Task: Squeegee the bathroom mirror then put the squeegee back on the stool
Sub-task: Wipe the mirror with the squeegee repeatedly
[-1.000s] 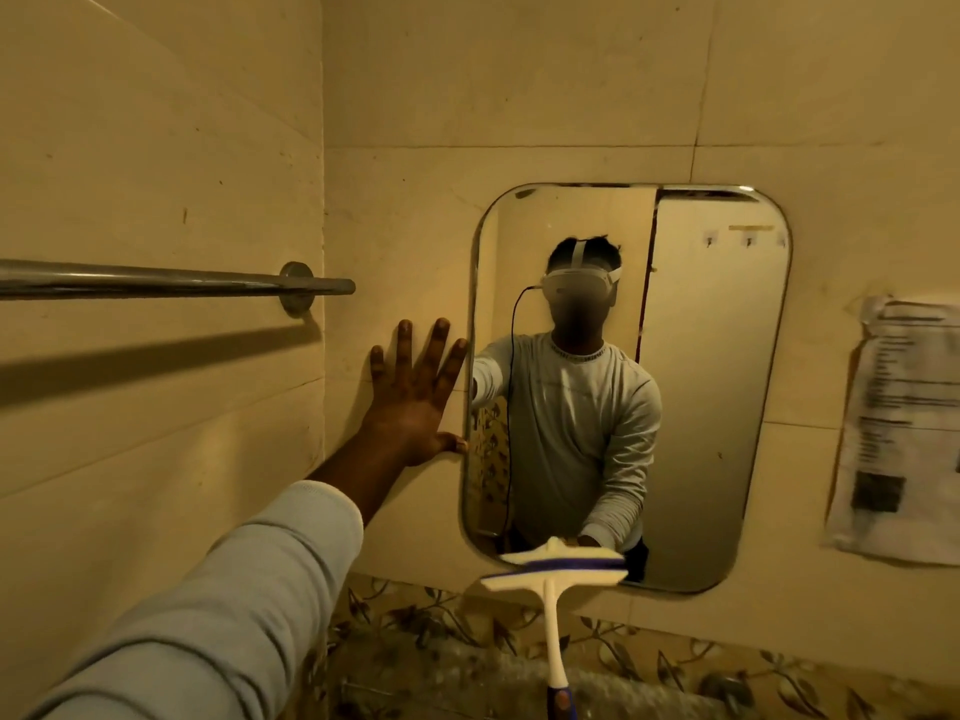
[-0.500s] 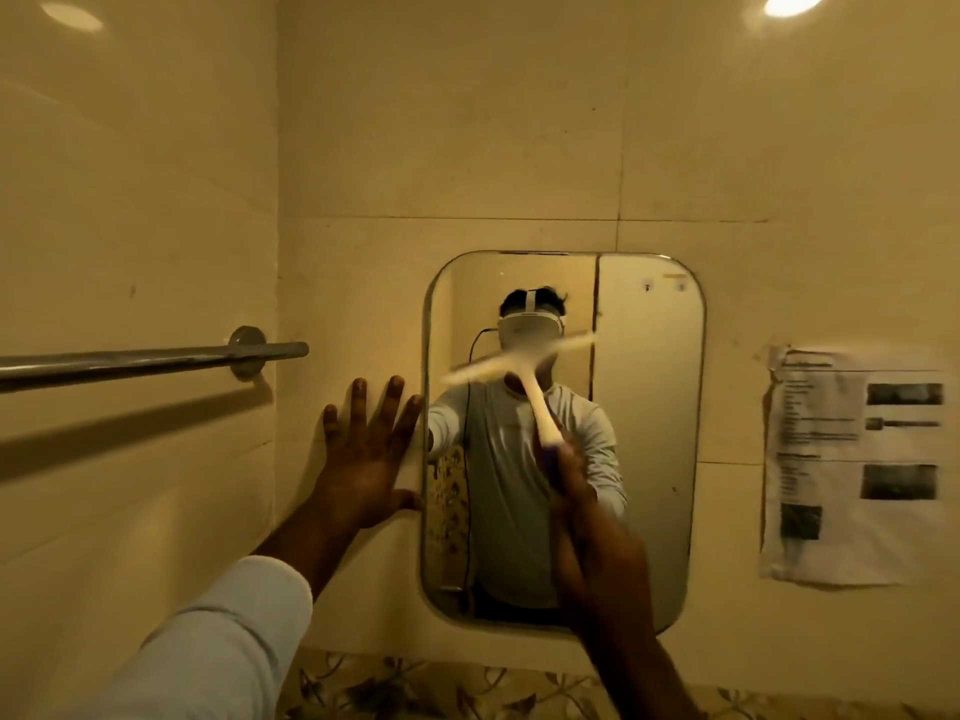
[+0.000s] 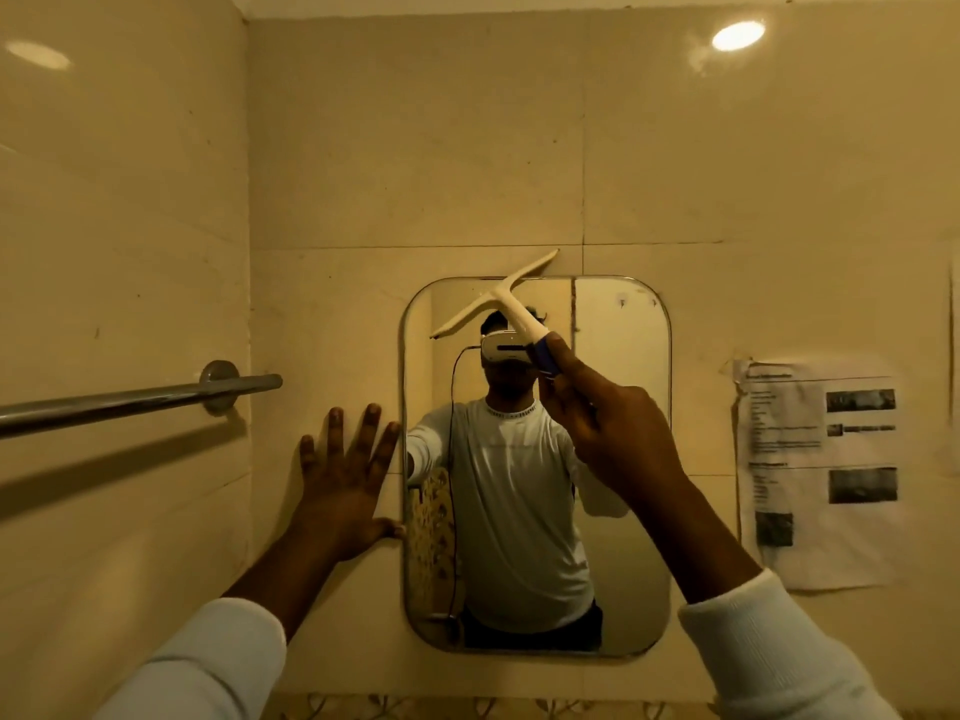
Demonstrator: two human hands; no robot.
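stage: start of the wiping, I reckon | squeegee (image 3: 506, 298) top centre, blade tilted over mirror (image 3: 618, 324) top edge | right hand (image 3: 618, 433) grip wrapped round its handle | left hand (image 3: 345, 480) grip spread flat on wall (image 3: 332, 314), mid-left | todo: strokes, then stool (not in shot)

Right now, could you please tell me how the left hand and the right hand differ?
The left hand is flat, fingers spread, on the wall beside the mirror; the right hand is curled round the squeegee. The left hand holds nothing and sits lower; the right hand is higher, before the mirror. Both wear pale sleeves.
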